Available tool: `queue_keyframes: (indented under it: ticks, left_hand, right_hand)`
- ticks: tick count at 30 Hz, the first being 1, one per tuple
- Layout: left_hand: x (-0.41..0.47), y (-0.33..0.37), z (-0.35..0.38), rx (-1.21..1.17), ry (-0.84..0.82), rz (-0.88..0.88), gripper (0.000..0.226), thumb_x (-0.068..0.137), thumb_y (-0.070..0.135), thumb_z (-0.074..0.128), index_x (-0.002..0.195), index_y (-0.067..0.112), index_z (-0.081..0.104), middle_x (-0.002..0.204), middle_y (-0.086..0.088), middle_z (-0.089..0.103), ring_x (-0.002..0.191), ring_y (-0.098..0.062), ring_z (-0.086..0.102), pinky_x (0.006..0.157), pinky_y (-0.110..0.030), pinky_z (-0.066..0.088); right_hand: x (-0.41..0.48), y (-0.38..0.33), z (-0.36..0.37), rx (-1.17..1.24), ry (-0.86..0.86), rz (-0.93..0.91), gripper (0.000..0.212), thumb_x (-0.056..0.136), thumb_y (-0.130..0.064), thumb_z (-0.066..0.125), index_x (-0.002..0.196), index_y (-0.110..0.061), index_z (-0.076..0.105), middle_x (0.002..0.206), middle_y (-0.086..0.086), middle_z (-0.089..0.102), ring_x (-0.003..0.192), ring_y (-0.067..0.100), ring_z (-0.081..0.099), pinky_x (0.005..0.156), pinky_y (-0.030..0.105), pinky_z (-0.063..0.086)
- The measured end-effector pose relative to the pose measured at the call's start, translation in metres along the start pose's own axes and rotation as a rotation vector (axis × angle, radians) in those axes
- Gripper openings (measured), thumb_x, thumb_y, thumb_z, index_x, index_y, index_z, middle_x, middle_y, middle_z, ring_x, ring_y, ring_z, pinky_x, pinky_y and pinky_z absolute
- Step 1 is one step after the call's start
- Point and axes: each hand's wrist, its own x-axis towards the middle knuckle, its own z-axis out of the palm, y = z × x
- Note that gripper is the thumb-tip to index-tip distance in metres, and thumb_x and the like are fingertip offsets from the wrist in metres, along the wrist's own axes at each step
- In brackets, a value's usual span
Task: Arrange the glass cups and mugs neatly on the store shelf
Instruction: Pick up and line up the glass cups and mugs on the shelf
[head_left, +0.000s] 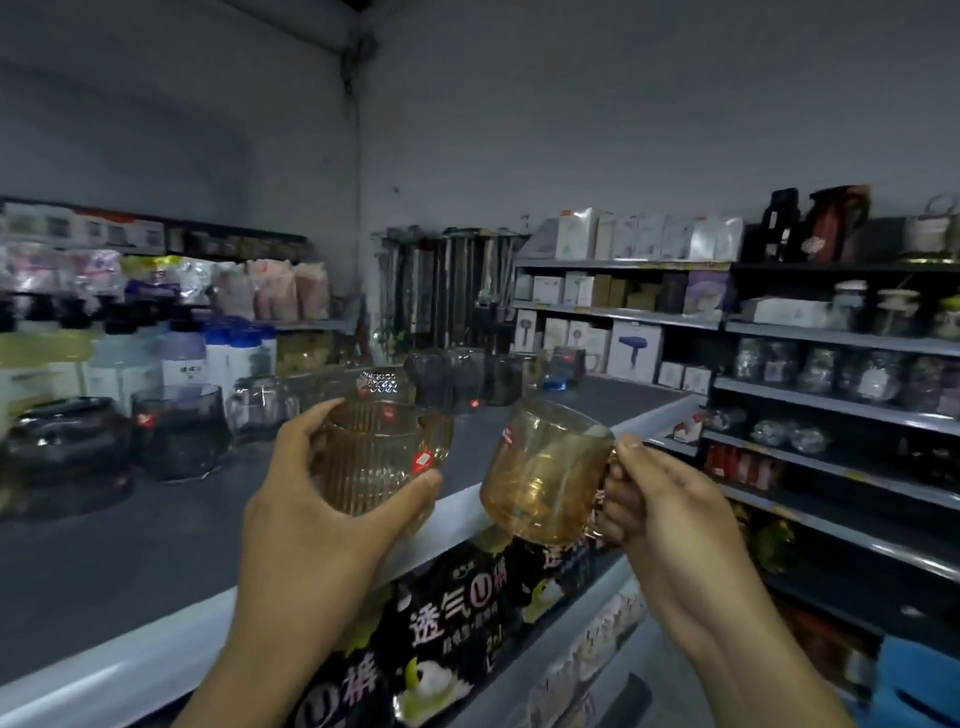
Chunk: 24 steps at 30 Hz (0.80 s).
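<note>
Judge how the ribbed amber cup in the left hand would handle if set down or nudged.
The ribbed amber cup looks like rigid glass, so probably fragile if knocked against the shelf top. Its ribs likely help the left hand grip.

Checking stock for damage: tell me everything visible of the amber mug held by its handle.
The amber mug is clear, amber-tinted glass with a handle and a red sticker near the rim. Empty and slightly tilted, it hangs above the shelf edge. The right hand pinches its handle; nothing else touches it.
</note>
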Motion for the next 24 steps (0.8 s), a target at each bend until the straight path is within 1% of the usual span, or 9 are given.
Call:
queue_keyframes:
  ticks: [2, 3, 7, 11, 14, 16, 18, 22, 24]
  left_hand:
    - [0.006, -0.007, 0.02, 0.053, 0.056, -0.019, 0.09, 0.053, 0.054, 0.09, 0.132, 0.037, 0.052, 0.113, 0.022, 0.061, 0.104, 0.0, 0.058, 0.087, -0.016, 0.041]
    - [0.009, -0.01, 0.03, 0.075, 0.082, -0.031, 0.09, 0.052, 0.054, 0.09, 0.131, 0.037, 0.053, 0.113, 0.021, 0.062, 0.105, -0.003, 0.059, 0.088, -0.017, 0.042]
    - [0.023, -0.013, 0.061, 0.143, 0.179, -0.078, 0.091, 0.047, 0.057, 0.09, 0.127, 0.035, 0.054, 0.112, 0.021, 0.066, 0.105, -0.003, 0.064, 0.093, -0.027, 0.051]
    - [0.042, -0.013, 0.073, 0.277, 0.234, -0.136, 0.089, 0.048, 0.051, 0.094, 0.125, 0.034, 0.051, 0.111, 0.013, 0.069, 0.1, -0.004, 0.066, 0.086, -0.026, 0.05]
    - [0.061, -0.017, 0.08, 0.354, 0.256, -0.185, 0.1, 0.044, 0.056, 0.091, 0.13, 0.026, 0.051, 0.114, 0.007, 0.067, 0.098, -0.01, 0.066, 0.083, -0.027, 0.05]
    - [0.071, -0.022, 0.081, 0.371, 0.258, -0.234, 0.106, 0.044, 0.055, 0.09, 0.135, 0.02, 0.049, 0.115, 0.004, 0.066, 0.096, -0.01, 0.065, 0.085, -0.028, 0.05]
    - [0.077, -0.028, 0.083, 0.396, 0.259, -0.271, 0.107, 0.043, 0.054, 0.091, 0.135, 0.018, 0.048, 0.114, 0.002, 0.066, 0.096, -0.011, 0.066, 0.089, -0.032, 0.053]
    - [0.088, -0.036, 0.09, 0.405, 0.307, -0.299, 0.098, 0.051, 0.041, 0.097, 0.132, 0.015, 0.048, 0.105, 0.007, 0.065, 0.092, -0.008, 0.065, 0.089, -0.035, 0.055]
    - [0.094, -0.04, 0.092, 0.412, 0.322, -0.312, 0.096, 0.052, 0.039, 0.098, 0.131, 0.014, 0.048, 0.104, 0.004, 0.066, 0.094, -0.014, 0.067, 0.09, -0.039, 0.057]
  right_hand:
    - [0.032, 0.007, -0.011, 0.006, -0.06, 0.006, 0.04, 0.105, -0.028, 0.05, 0.069, -0.01, 0.053, 0.051, -0.006, 0.038, 0.045, 0.008, 0.036, 0.052, 0.028, 0.031]
    - [0.047, 0.01, -0.016, -0.002, -0.095, 0.012, 0.038, 0.105, -0.028, 0.051, 0.072, -0.01, 0.052, 0.053, -0.006, 0.037, 0.046, 0.009, 0.035, 0.052, 0.028, 0.031]
    - [0.108, 0.016, -0.032, 0.036, -0.257, 0.057, 0.037, 0.106, -0.027, 0.049, 0.073, -0.009, 0.052, 0.05, -0.009, 0.039, 0.045, 0.008, 0.036, 0.053, 0.029, 0.029]
    - [0.157, 0.014, -0.038, 0.044, -0.391, 0.095, 0.038, 0.106, -0.026, 0.048, 0.071, -0.012, 0.051, 0.046, -0.012, 0.042, 0.042, 0.004, 0.037, 0.055, 0.029, 0.028]
    - [0.193, 0.017, -0.04, 0.033, -0.474, 0.09, 0.036, 0.106, -0.028, 0.05, 0.073, -0.012, 0.05, 0.046, -0.013, 0.044, 0.042, 0.002, 0.039, 0.054, 0.027, 0.031]
    - [0.21, 0.022, -0.037, 0.026, -0.493, 0.089, 0.036, 0.106, -0.028, 0.05, 0.074, -0.012, 0.05, 0.047, -0.011, 0.043, 0.041, 0.002, 0.039, 0.053, 0.026, 0.032]
    - [0.226, 0.028, -0.034, 0.026, -0.515, 0.096, 0.036, 0.106, -0.028, 0.05, 0.074, -0.012, 0.051, 0.047, -0.011, 0.042, 0.041, 0.003, 0.037, 0.053, 0.026, 0.031]
    - [0.256, 0.044, -0.025, 0.0, -0.547, 0.089, 0.037, 0.106, -0.03, 0.051, 0.073, -0.014, 0.053, 0.048, -0.012, 0.04, 0.045, 0.007, 0.036, 0.054, 0.027, 0.031]
    - [0.267, 0.05, -0.019, -0.013, -0.558, 0.092, 0.036, 0.106, -0.03, 0.051, 0.073, -0.014, 0.054, 0.049, -0.011, 0.04, 0.049, 0.009, 0.036, 0.054, 0.027, 0.031]
